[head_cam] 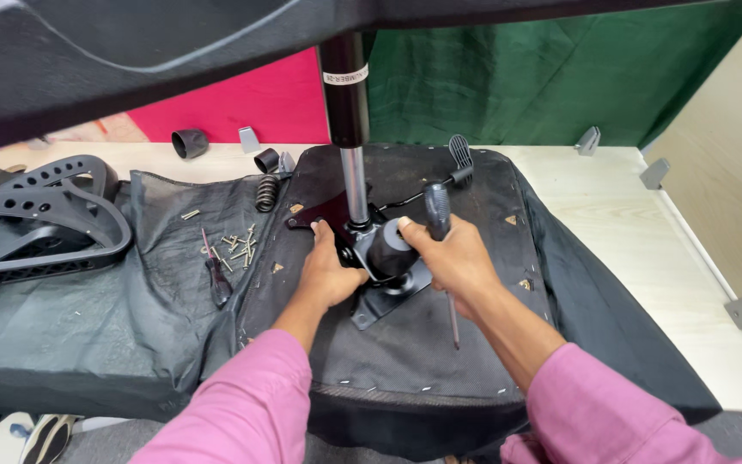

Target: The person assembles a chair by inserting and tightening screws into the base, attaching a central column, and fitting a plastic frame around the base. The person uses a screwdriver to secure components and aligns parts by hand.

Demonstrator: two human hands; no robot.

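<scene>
reaching forward from pink sleeves, both forearms come in over an upturned chair seat (440,344) that lies on a pale wooden table (611,223), wrists bent slightly inward so the hands meet at the middle. the left hand (328,273) lies with curled fingers on the black metal bracket (380,296) bolted to the seat's underside, its thumb pressed against the base of the shiny steel post (355,185) that rises straight up into a thicker black tube. the right hand (453,258) is closed around a screwdriver (440,228), whose ribbed black handle sticks up past the knuckles while the thin shaft runs down below the palm towards the seat; its thumb also presses on a round, dark grey knob (388,247) on the bracket. the seat's underside is covered in coarse black fabric, stapled along the edges, with small triangular holes. to the left, on a rumpled sheet of dark mesh cloth, lie a scatter of small screws (238,245), a second screwdriver (215,275) with a dark handle, and a black coil spring (266,192). further left sits a curved, perforated black plastic frame (36,228).
</scene>
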